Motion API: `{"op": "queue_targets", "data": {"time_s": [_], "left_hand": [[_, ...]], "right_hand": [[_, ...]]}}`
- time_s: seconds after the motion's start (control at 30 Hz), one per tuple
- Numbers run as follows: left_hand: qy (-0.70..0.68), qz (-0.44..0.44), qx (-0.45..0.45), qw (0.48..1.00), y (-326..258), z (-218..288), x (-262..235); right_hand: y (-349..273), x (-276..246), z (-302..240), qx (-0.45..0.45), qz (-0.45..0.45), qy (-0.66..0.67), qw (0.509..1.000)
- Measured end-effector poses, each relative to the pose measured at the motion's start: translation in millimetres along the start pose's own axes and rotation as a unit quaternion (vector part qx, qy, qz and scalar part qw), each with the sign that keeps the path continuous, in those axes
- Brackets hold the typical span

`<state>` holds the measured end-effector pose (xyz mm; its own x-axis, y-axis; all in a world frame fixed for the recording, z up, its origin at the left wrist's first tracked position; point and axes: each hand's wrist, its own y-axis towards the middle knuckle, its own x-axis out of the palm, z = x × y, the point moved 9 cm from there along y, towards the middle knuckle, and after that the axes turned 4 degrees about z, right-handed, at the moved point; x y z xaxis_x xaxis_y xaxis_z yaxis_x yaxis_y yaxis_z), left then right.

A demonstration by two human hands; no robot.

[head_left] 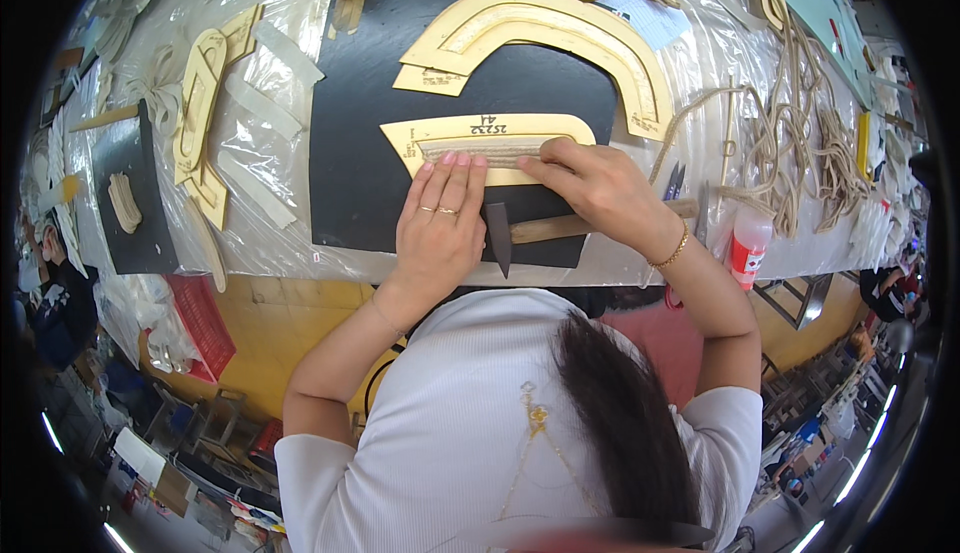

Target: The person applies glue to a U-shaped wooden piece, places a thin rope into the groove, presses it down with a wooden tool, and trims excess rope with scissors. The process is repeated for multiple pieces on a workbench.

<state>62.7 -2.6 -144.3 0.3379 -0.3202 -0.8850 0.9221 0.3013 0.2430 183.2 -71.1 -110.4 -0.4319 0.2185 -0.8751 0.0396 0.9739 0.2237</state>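
A cream template with a long slot lies on a black mat in front of me. In the slot sits a ribbed beige strip. My left hand rests on the template's near edge, fingers flat and straight, tips touching the strip. My right hand has its fingers bent in a pinch at the strip's right part; the exact hold is partly hidden. Close below the hands lies a hammer with a dark head and a wooden handle, which passes under my right wrist.
A large curved template lies beyond the slotted one. More templates and pale strips are at left, by a smaller black mat. At right are beige cords, scissors and a red-labelled bottle.
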Motion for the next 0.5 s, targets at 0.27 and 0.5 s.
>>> {"op": "queue_targets", "data": {"time_s": [0.27,0.5], "left_hand": [[0.064,-0.021,0.017,0.998,1.4,2.7,5.3],[0.097,-0.026,0.032,0.994,4.7,7.0,5.9]], "right_hand": [[1.2,0.8,-0.6,-0.012,-0.007,-0.001,1.000],[-0.9,0.5,4.0,0.055,0.035,-0.003,0.998]]}}
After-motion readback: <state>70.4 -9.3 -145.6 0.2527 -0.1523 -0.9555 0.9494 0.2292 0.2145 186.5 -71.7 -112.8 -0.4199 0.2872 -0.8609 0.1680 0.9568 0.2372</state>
